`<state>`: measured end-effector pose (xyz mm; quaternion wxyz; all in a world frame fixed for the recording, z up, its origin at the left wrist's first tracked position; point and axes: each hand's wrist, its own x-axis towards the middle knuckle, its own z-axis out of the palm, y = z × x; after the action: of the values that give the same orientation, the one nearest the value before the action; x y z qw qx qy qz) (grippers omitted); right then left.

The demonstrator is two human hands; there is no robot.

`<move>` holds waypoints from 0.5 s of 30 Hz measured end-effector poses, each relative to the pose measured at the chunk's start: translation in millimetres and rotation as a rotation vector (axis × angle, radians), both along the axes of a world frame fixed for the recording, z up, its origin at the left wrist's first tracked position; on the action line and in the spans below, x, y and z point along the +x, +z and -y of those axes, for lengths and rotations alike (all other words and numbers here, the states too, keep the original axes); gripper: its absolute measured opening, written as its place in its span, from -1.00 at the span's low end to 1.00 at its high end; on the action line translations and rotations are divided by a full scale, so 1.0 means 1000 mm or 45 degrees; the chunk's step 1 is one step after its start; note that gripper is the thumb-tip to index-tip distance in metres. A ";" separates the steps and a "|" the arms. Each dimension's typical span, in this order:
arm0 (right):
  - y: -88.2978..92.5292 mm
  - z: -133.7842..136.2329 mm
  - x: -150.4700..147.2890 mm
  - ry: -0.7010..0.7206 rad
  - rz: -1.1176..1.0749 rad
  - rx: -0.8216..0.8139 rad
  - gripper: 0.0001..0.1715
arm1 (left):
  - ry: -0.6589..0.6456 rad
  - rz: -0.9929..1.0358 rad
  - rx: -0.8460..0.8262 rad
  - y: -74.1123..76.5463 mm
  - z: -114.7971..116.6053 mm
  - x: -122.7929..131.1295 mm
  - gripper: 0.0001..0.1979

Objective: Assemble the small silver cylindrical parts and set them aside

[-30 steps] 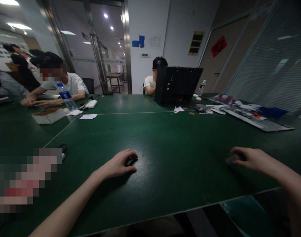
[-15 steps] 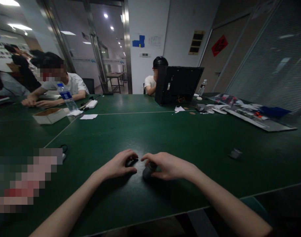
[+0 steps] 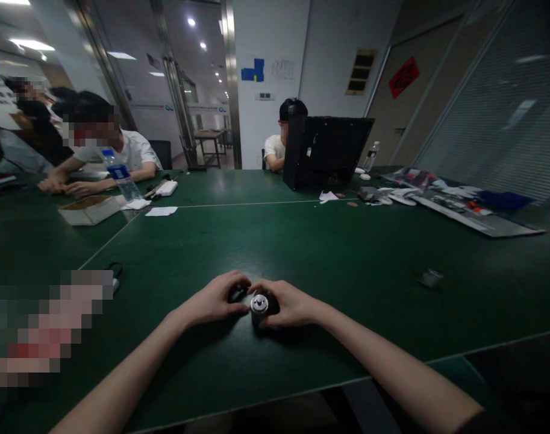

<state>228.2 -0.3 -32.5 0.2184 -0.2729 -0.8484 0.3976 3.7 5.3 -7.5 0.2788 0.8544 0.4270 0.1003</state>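
Observation:
A small motor-like metal cylinder (image 3: pixel 259 306) stands near the front of the green table, its round silver top with a central stub facing up toward me. My right hand (image 3: pixel 279 304) is wrapped round its right side, thumb in front and fingers behind. Just left of it, my left hand (image 3: pixel 225 296) rests on the table with curled fingers and the thumb held below them. Something dark sits inside that curl, too shaded to name. The fingertips of both hands nearly meet at the cylinder.
Off to the right lies a small grey object (image 3: pixel 432 277). A black case (image 3: pixel 331 150) stands at the far side, before a seated person. Papers and parts cover a board (image 3: pixel 482 220) at far right. A white box (image 3: pixel 90 211) and a water bottle (image 3: pixel 121 175) are at left.
My right hand has moved slightly left with the cylinder and turned it, so its silver top now shows. My left hand stays almost in place. The camera view has shifted a little.

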 end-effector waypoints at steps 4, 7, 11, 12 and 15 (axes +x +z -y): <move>0.001 -0.002 0.001 -0.008 0.032 -0.048 -0.28 | -0.003 0.010 -0.018 0.001 0.000 0.000 -0.65; 0.001 -0.001 -0.001 -0.060 0.027 -0.059 -0.31 | -0.002 0.030 -0.046 0.002 0.001 0.000 -0.65; -0.005 -0.001 -0.008 -0.173 -0.007 -0.030 -0.35 | 0.013 0.022 -0.060 0.005 0.002 -0.001 -0.64; -0.007 -0.001 -0.010 -0.204 -0.006 -0.011 -0.36 | 0.015 0.017 -0.058 0.006 0.002 0.000 -0.64; -0.008 -0.002 -0.011 -0.271 0.011 0.055 -0.34 | 0.007 0.012 -0.057 0.008 0.004 0.000 -0.62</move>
<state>217.0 1.6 -40.3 0.2617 -0.3585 -0.8239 0.3524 3.3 1.1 1.0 0.2995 0.8462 0.4302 0.0953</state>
